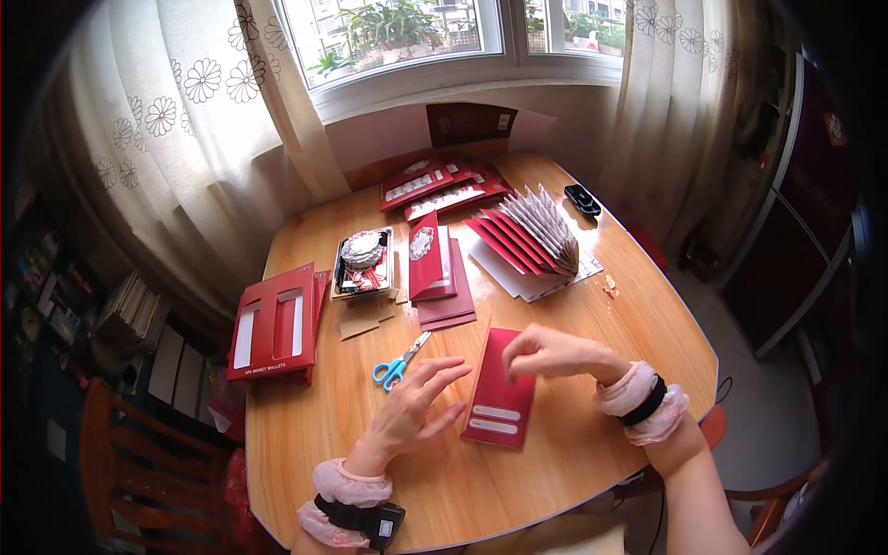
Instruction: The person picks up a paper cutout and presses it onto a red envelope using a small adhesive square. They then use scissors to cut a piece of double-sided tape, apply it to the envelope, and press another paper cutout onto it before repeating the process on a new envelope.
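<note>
A red envelope [492, 393] with two white label strips lies flat near the table's front. My left hand [416, 407] hovers at its left edge, fingers apart and nothing held. Over the envelope's upper right is my right hand [555, 355], its fingers curled down; whether anything is between the fingertips is hidden. Blue-handled scissors [392, 371] lie just beyond my left hand, blades pointing away. Farther back, a red folded card with a silver ornament [426, 259] rests on other red pieces.
A tray [363, 264] holds silver ornaments. Red packaging [276, 324] stands at the left edge. A fanned stack of red and white envelopes [532, 236], a black object [582, 201] and more red packs [435, 185] occupy the back. Brown card scraps [361, 326] lie near the tray.
</note>
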A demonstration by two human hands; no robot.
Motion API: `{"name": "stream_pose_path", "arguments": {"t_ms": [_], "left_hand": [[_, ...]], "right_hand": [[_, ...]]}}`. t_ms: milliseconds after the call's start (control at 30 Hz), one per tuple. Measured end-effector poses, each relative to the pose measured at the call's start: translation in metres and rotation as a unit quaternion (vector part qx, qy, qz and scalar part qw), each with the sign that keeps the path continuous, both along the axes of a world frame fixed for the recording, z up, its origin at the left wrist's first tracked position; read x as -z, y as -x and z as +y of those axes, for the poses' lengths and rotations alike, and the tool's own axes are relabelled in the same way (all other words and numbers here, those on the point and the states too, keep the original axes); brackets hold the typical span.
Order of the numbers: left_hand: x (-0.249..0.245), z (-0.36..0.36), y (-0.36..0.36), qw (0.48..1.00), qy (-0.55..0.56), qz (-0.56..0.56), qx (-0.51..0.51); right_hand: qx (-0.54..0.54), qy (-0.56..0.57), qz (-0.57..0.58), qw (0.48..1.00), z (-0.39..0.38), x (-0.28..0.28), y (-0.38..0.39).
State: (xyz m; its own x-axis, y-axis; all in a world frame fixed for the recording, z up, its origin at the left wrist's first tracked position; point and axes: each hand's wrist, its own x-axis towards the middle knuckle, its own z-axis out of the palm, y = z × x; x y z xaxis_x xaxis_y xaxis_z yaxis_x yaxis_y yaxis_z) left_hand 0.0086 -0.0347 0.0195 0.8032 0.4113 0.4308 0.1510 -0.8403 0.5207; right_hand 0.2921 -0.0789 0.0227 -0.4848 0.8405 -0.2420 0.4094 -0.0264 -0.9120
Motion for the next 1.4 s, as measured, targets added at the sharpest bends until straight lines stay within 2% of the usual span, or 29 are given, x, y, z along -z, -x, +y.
{"name": "stream_pose_path", "arguments": {"t_ms": [33, 67, 133, 167, 200, 267, 300, 367, 400, 467, 500, 533, 567, 600, 633, 800, 833, 867, 900, 933, 1000, 1033, 1067, 1133, 1200, 1267, 1300, 1333, 1400], "left_hand": [[0.0, 0.0, 0.0, 1.0, 0.001, 0.001, -0.001], [0.001, 0.0, 0.0, 1.0, 0.001, 0.001, -0.001], [0.001, 0.0, -0.001, 1.0, -0.005, 0.004, -0.006], [0.001, 0.0, -0.002, 1.0, -0.005, 0.005, -0.005], [0.001, 0.0, -0.002, 1.0, 0.001, 0.001, -0.008], [0.002, 0.0, -0.003, 1.0, 0.009, -0.001, -0.01], [0.002, 0.0, -0.003, 1.0, 0.006, 0.002, -0.003], [-0.001, -0.001, -0.003, 1.0, 0.002, 0.005, 0.005], [-0.003, -0.003, -0.004, 1.0, 0.01, 0.008, 0.009], [-0.005, -0.004, -0.005, 1.0, 0.018, 0.012, 0.016], [-0.003, -0.004, -0.005, 0.999, 0.01, 0.02, 0.024], [-0.001, -0.004, -0.005, 0.999, 0.001, 0.028, 0.032], [0.001, -0.004, -0.005, 0.999, 0.002, 0.028, 0.033], [0.003, -0.003, -0.006, 0.997, -0.02, 0.052, 0.048], [0.005, -0.003, -0.006, 0.994, -0.041, 0.077, 0.063], [0.005, -0.01, -0.011, 0.988, -0.044, 0.13, 0.067], [0.004, -0.011, -0.011, 0.987, -0.053, 0.141, 0.062], [0.004, -0.011, -0.011, 0.985, -0.062, 0.151, 0.057], [0.005, -0.012, -0.011, 0.985, -0.061, 0.151, 0.057], [0.006, -0.012, -0.011, 0.984, -0.076, 0.154, 0.048], [0.008, -0.013, -0.013, 0.983, -0.09, 0.158, 0.037], [0.008, -0.014, -0.014, 0.983, -0.097, 0.154, 0.028], [0.009, -0.014, -0.015, 0.983, -0.104, 0.15, 0.02], [0.008, -0.015, -0.017, 0.985, -0.106, 0.136, 0.015], [0.01, -0.013, -0.015, 0.987, -0.109, 0.121, 0.009], [0.014, -0.006, -0.011, 0.994, -0.058, 0.089, -0.029], [0.01, -0.005, -0.012, 0.993, -0.075, -0.008, -0.091], [0.01, -0.001, -0.01, 0.993, -0.075, -0.008, -0.092], [0.015, 0.012, 0.002, 0.952, -0.04, -0.047, -0.299]], "right_hand": [[0.111, -0.131, -0.026, 0.985, 0.002, 0.006, -0.002], [0.111, -0.131, -0.026, 0.985, 0.002, 0.008, -0.002], [0.11, -0.283, -0.142, 0.942, 0.0, 0.003, 0.002], [0.08, -0.274, -0.196, 0.938, -0.005, 0.0, 0.008], [0.046, -0.324, -0.221, 0.919, -0.007, 0.003, 0.012], [0.015, -0.33, -0.255, 0.909, -0.009, 0.003, 0.022], [0.015, -0.329, -0.255, 0.909, -0.009, 0.007, 0.025], [-0.013, -0.433, -0.235, 0.87, -0.004, 0.021, 0.027], [-0.012, -0.433, -0.234, 0.87, -0.001, 0.026, 0.028], [0.017, -0.45, -0.081, 0.889, 0.004, 0.033, 0.028], [0.049, -0.364, 0.042, 0.929, 0.005, 0.034, 0.027], [0.05, -0.363, 0.042, 0.929, 0.008, 0.039, 0.022], [0.128, -0.224, 0.12, 0.959, 0.015, 0.05, 0.013], [0.202, -0.077, 0.193, 0.957, 0.019, 0.052, 0.011], [0.27, -0.046, 0.233, 0.933, 0.022, 0.056, 0.011], [0.324, -0.068, 0.23, 0.915, 0.017, 0.045, 0.022], [0.38, -0.256, 0.097, 0.883, 0.016, 0.038, 0.027], [0.415, -0.429, -0.042, 0.802, 0.015, 0.031, 0.029], [0.401, -0.52, -0.114, 0.745, 0.013, 0.021, 0.027], [0.4, -0.521, -0.113, 0.746, 0.008, 0.015, 0.03], [0.285, -0.457, -0.035, 0.842, -0.001, 0.01, 0.035], [0.229, -0.448, -0.062, 0.862, 0.0, 0.017, 0.039], [0.174, -0.448, -0.093, 0.872, 0.0, 0.026, 0.042], [0.139, -0.444, -0.129, 0.876, 0.003, 0.041, 0.049], [0.133, -0.425, -0.13, 0.886, 0.003, 0.045, 0.046], [0.124, -0.406, -0.131, 0.896, 0.003, 0.042, 0.046], [0.123, -0.408, -0.132, 0.895, 0.001, 0.04, 0.046], [0.121, -0.41, -0.132, 0.894, 0.0, 0.039, 0.047], [0.12, -0.413, -0.13, 0.893, 0.0, 0.038, 0.047]]}}
